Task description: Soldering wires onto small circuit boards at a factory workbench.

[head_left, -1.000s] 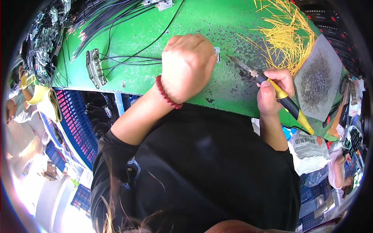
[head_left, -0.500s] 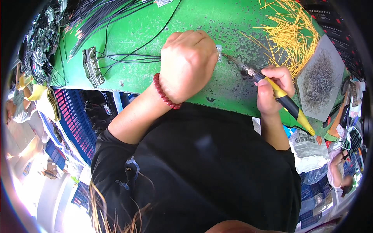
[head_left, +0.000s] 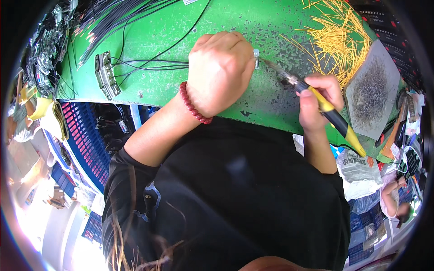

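Note:
My left hand (head_left: 220, 72), wrist ringed by a red bead bracelet (head_left: 192, 108), is closed over several thin black wires (head_left: 156, 66) that run in from the left. Past its fingers the end of a small pale board (head_left: 256, 58) sticks out; the wire ends are hidden beneath the hand. The wires trail back to a dark metal clip-like part (head_left: 107, 77) on the green table. Between thumb and fingers my right hand (head_left: 318, 101) grips a yellow and black soldering iron (head_left: 338, 121). Its thin tip points up and left towards the board, slightly apart from it.
The worn green table (head_left: 167, 40) holds a bundle of black wires (head_left: 106, 27) at far left and a heap of yellow strands (head_left: 337, 40) at far right. A scorched grey plate (head_left: 373, 92) lies right. A blue basket (head_left: 86, 140) stands below the left edge.
The soldering iron's tip has drawn slightly back from the board, while the iron stays in my right hand. My left hand and the board have shifted a little.

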A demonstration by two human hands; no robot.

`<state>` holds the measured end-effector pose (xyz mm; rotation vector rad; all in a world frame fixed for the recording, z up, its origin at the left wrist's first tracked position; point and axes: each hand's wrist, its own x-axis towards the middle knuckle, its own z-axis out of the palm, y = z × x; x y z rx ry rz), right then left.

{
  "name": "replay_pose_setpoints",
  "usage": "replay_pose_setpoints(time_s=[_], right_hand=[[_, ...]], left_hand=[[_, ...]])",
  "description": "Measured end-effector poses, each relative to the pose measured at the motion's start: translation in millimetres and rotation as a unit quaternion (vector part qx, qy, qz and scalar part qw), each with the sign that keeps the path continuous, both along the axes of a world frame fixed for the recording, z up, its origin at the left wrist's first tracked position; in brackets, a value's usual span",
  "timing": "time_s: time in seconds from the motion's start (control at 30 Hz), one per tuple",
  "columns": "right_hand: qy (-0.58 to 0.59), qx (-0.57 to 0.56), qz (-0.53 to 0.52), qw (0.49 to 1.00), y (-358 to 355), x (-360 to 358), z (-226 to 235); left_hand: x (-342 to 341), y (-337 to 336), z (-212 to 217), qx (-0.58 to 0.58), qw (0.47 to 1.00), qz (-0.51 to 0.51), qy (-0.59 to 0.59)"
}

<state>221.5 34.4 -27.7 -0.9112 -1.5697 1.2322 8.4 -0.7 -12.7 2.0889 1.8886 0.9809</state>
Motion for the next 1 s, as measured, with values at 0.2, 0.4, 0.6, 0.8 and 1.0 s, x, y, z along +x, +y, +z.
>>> replay_pose_setpoints(time_s=[0.2,0.4,0.6,0.8,1.0], right_hand=[[0.059,0.006,-0.013,0.998,1.2,2.2,-4.8],[0.049,-0.004,-0.006,0.999,1.3,1.8,-4.3],[0.024,-0.013,0.003,1.0,1.0,-0.9,-1.1],[0.029,-0.008,0.009,0.999,1.4,-0.8,-2.5],[0.017,-0.005,0.015,1.0,1.2,-0.7,-2.2]], left_hand=[[0.4,0.8,0.7,0.002,1.0,-0.003,0.008],[0.8,2.2,4.6,-0.017,1.0,-0.005,0.019],[0.8,4.7,9.7,-0.042,0.999,-0.02,0.028],[1.6,6.2,11.7,-0.049,0.998,-0.024,0.029],[2.2,5.7,12.9,-0.057,0.998,-0.024,0.034]])
